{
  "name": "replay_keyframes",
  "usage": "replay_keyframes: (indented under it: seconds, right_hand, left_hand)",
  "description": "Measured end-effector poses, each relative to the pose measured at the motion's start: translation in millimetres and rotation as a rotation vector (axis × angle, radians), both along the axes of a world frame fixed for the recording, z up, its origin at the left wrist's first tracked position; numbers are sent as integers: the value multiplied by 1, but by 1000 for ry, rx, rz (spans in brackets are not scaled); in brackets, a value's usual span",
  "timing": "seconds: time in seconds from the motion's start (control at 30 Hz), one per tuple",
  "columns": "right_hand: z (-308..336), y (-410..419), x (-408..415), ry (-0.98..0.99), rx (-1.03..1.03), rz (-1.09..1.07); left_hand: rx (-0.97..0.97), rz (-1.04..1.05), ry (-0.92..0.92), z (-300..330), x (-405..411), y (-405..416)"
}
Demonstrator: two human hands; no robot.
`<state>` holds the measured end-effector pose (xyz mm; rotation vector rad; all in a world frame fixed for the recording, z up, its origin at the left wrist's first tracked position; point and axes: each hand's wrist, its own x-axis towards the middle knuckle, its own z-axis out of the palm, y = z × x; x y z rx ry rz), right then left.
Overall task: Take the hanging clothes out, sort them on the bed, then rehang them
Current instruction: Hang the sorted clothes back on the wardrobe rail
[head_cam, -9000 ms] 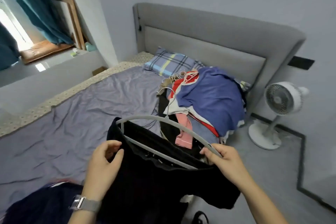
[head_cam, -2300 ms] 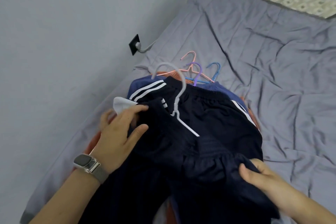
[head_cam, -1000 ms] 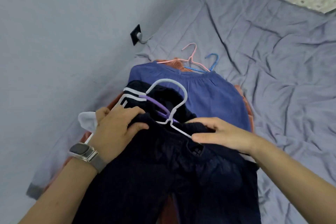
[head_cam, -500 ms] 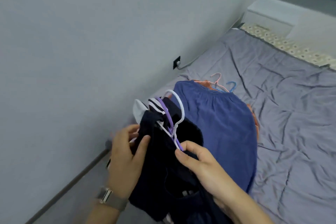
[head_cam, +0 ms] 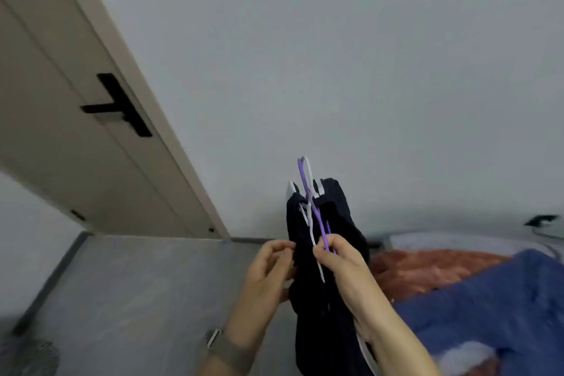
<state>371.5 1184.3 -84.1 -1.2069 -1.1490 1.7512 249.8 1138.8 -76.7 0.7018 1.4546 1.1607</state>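
Note:
I hold a bundle of dark navy clothes (head_cam: 320, 284) upright in the air, between both hands. Two hanger hooks stick out of its top: a purple hanger (head_cam: 308, 192) and a white hanger (head_cam: 309, 171). My left hand (head_cam: 268, 272) grips the left side of the dark fabric. My right hand (head_cam: 341, 265) pinches the hanger necks together with the cloth. A white-striped edge shows at the bundle's top. On the bed at the right lie a blue garment (head_cam: 488, 299) and an orange-brown garment (head_cam: 427, 265).
A beige door (head_cam: 70, 143) with a black handle (head_cam: 117, 107) stands at the left. A plain grey wall (head_cam: 366, 70) fills the middle. Grey floor (head_cam: 137, 299) lies below the door. A wall socket (head_cam: 540, 220) sits at the far right.
I have lifted the dark clothes with their two hangers off the bed pile and turned left, away from the bed toward the door. Both hands keep their hold.

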Motion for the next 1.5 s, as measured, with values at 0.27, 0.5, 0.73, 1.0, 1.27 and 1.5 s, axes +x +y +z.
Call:
replay_keyframes:
  seconds: [0.27, 0.5, 0.73, 1.0, 1.27, 1.5]
  right_hand:
    - [4, -99, -94, -70, 68, 647]
    - [31, -220, -140, -97, 227, 1154]
    - [59, -373, -169, -143, 226, 1542]
    - [55, -576, -229, -153, 721, 1572]
    - [60, -698, -320, -186, 867, 1542]
    - [44, -747, -413, -225, 488, 1531]
  left_hand:
    - [-103, 614, -113, 18, -43, -136]
    - [-36, 1091, -238, 31, -52, -278]
    - [29, 1415, -11, 51, -56, -438]
    - [-90, 1688, 455, 30, -95, -629]
    - [-289, 1608, 870, 38, -186, -757]
    - [-289, 1599, 883, 26, -286, -805]
